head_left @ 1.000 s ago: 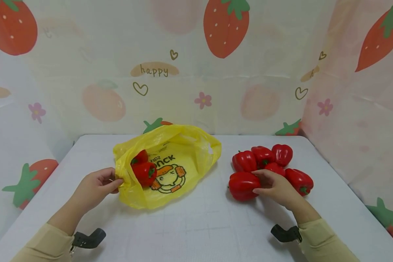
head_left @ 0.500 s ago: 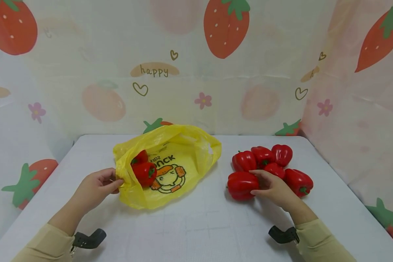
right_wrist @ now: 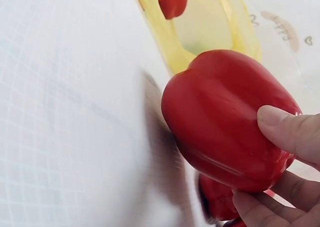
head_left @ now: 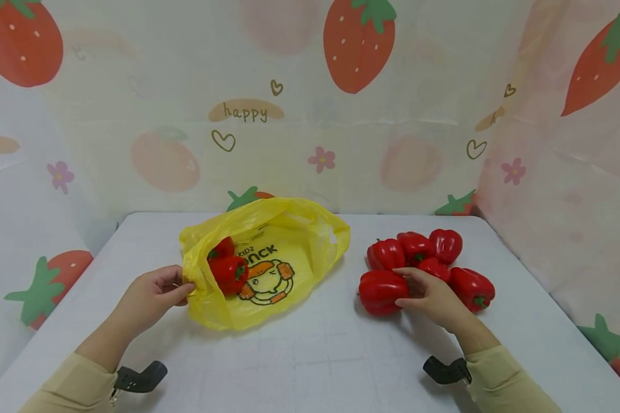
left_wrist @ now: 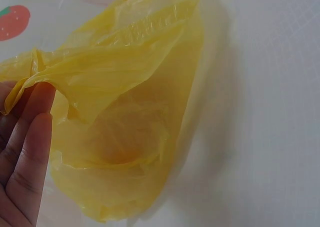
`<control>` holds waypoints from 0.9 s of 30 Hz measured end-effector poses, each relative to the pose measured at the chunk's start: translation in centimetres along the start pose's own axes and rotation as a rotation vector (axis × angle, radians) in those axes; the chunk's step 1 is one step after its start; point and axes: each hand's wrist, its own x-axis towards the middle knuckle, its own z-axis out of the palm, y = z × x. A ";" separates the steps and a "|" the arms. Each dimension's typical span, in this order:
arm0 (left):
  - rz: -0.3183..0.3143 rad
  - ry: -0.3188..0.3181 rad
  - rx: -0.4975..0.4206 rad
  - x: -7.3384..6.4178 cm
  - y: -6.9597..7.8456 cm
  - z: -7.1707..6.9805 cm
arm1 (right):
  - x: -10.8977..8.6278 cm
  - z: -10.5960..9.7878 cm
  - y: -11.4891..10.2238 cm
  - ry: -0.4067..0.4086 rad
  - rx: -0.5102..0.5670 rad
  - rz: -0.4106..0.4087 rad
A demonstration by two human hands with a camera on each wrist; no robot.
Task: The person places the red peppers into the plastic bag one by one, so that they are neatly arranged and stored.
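My left hand (head_left: 157, 289) pinches the left edge of a yellow plastic bag (head_left: 310, 275) printed with a cartoon duck. The bag's mouth gapes, and two red bell peppers (head_left: 229, 274) show inside it. In the left wrist view, thin folds of the bag (left_wrist: 135, 52) pass between thumb and fingers. On the right, my right hand (head_left: 436, 298) holds a red bell pepper (head_left: 382, 292) at its right end, thumb on the near side and fingers round the back. The right wrist view shows that pepper (right_wrist: 225, 119) large, its underside close over the white table.
Several more red bell peppers (head_left: 384, 254) lie clustered behind and right of my right hand. The white table (head_left: 310, 367) ends at a fabric backdrop (head_left: 351, 137) printed with strawberries, which also rises at both sides. A black camera (head_left: 140, 377) is strapped to each wrist.
The right hand and its bell pepper have shifted slightly left, away from the other peppers. The left hand and the bag have stayed in place.
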 end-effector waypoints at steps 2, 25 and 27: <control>0.000 0.001 -0.001 0.0 0.0 0.0 | 0.0 0.0 -0.2 0.006 -0.003 0.004; -0.001 0.000 -0.007 0.1 -0.4 0.1 | 4.3 3.3 -4.6 0.028 0.148 0.018; -0.002 -0.004 -0.006 0.1 -0.4 0.1 | 4.9 4.0 -5.1 0.013 0.164 0.008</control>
